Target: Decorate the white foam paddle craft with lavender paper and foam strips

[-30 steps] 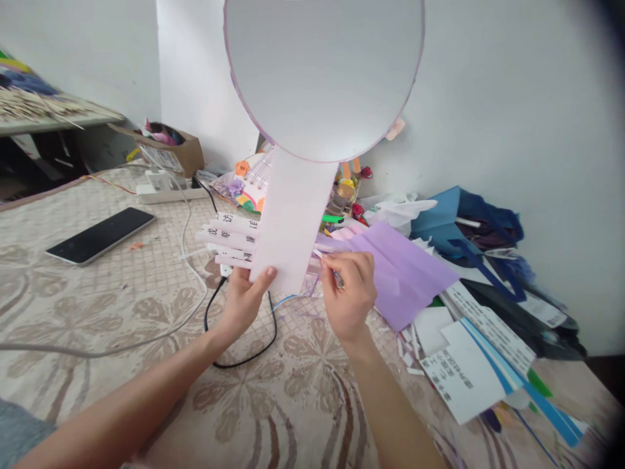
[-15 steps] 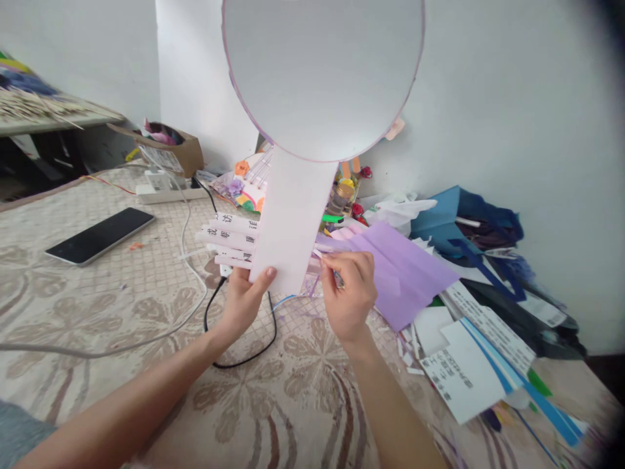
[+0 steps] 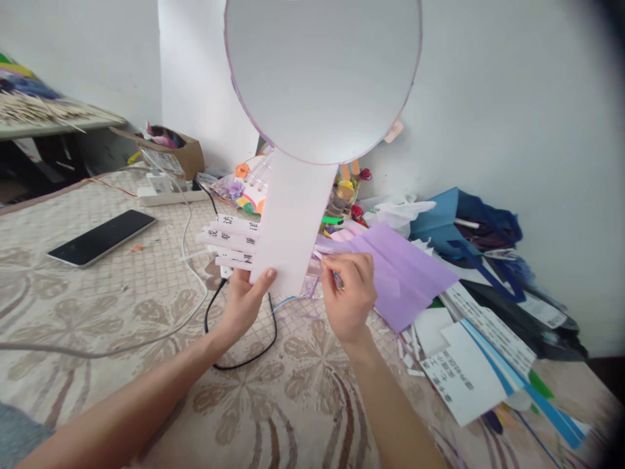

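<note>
In front of me stands a large white paddle-shaped piece, a round pale disc with a thin purple rim (image 3: 322, 78) above a wide white strip (image 3: 293, 208). My left hand (image 3: 247, 293) is closed on the strip's lower left edge, thumb on the front and fingers hidden behind it. Just right of the strip, my right hand (image 3: 349, 290) is in a pinch. A small thin white strip (image 3: 317, 255) pokes out from its fingertips; the rest is hidden. White rolls with black characters (image 3: 232, 238) lie just left of the paddle, above my left hand.
A phone (image 3: 102, 238) lies at left, near a white cable and a power strip (image 3: 170, 195). Purple paper (image 3: 410, 277), printed cards (image 3: 463, 371) and a blue bag (image 3: 439, 215) crowd the right side. An open cardboard box (image 3: 183, 156) sits at the back.
Almost nothing differs. Both hands keep their grips, and the view has shifted very slightly.
</note>
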`<state>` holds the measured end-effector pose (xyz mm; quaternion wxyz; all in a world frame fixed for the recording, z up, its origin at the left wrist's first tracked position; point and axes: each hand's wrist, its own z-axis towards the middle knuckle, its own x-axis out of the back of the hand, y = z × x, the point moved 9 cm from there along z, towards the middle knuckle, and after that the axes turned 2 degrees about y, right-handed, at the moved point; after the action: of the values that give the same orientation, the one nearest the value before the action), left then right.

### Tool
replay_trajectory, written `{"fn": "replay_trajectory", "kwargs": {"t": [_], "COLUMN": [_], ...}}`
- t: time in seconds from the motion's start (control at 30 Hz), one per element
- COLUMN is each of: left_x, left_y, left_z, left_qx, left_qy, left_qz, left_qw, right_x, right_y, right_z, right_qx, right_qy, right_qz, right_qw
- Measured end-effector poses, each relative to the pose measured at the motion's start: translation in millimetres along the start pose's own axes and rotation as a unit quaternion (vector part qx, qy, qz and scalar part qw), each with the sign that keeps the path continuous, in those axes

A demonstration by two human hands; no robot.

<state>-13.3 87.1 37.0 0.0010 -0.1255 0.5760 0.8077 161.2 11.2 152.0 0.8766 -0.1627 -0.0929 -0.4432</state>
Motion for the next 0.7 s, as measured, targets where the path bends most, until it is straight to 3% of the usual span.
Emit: {"fn": "replay_trajectory", "kwargs": {"t": [0.7], "left_x": [3.1], "left_y": [-1.1], "left_z": [2.4], "left_qx": [-0.026], "left_qy": [-0.003], "left_qz": [-0.004], "left_qw": [1.000], "right_x": [1.1], "right_y": [-1.8], "right_z": [0.3], "right_qx": [-0.001], "right_qy": [0.013], "right_qz": [0.005], "right_qw": [1.000]}}
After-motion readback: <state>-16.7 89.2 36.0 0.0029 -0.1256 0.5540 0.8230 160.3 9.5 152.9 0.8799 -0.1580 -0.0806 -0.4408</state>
